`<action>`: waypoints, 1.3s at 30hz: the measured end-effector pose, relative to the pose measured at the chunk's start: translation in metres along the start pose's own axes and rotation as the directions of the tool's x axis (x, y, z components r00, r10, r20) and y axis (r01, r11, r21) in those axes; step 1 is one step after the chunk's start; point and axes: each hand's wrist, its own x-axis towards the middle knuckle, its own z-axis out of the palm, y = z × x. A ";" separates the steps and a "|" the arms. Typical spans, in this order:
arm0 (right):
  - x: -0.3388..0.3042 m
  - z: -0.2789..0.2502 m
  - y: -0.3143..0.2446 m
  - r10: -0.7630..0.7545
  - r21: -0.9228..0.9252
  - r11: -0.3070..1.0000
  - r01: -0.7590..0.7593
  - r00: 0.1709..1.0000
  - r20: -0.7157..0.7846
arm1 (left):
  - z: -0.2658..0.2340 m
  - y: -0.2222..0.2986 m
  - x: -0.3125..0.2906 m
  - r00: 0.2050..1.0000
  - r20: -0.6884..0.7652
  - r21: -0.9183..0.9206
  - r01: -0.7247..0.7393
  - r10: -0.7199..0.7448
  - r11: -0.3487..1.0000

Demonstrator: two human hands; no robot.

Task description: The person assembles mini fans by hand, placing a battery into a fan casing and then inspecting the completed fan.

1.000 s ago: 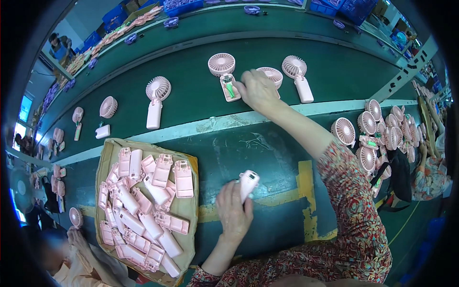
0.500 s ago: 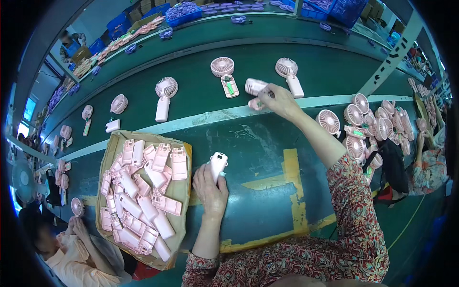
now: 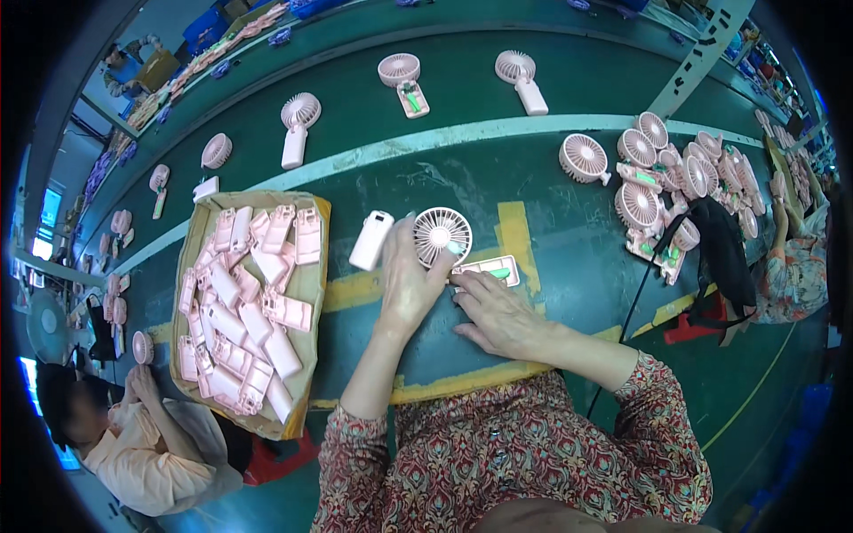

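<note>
A pink handheld fan (image 3: 442,233) lies on the green table in front of me, its round grille upward. Its handle (image 3: 494,269) is uncovered and points right, showing a green part inside. My left hand (image 3: 409,282) grips the fan head, fingers along its left side and thumb over the lower rim. Against the near edge of the handle, close to where it meets the head, are the curled fingers of my right hand (image 3: 499,316); its fingertips are partly hidden. A loose pink handle cover (image 3: 370,241) lies just left of the fan.
A cardboard box (image 3: 313,311) of pink handle covers stands at left. Several fans (image 3: 640,202) are heaped at right beside a black bag (image 3: 718,253). More fans (image 3: 302,111) lie spaced along the green belt beyond the white rail (image 3: 391,151). Co-workers sit on both sides.
My right hand has come back from the rail toward me. My left hand has let go of the handle cover and now holds the fan. The view has shifted too.
</note>
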 end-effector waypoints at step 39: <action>-0.038 -0.011 -0.023 0.435 0.830 0.006 -0.557 0.749 0.500 | -0.016 0.035 -0.052 0.915 0.220 -0.840 0.355 -0.339 0.411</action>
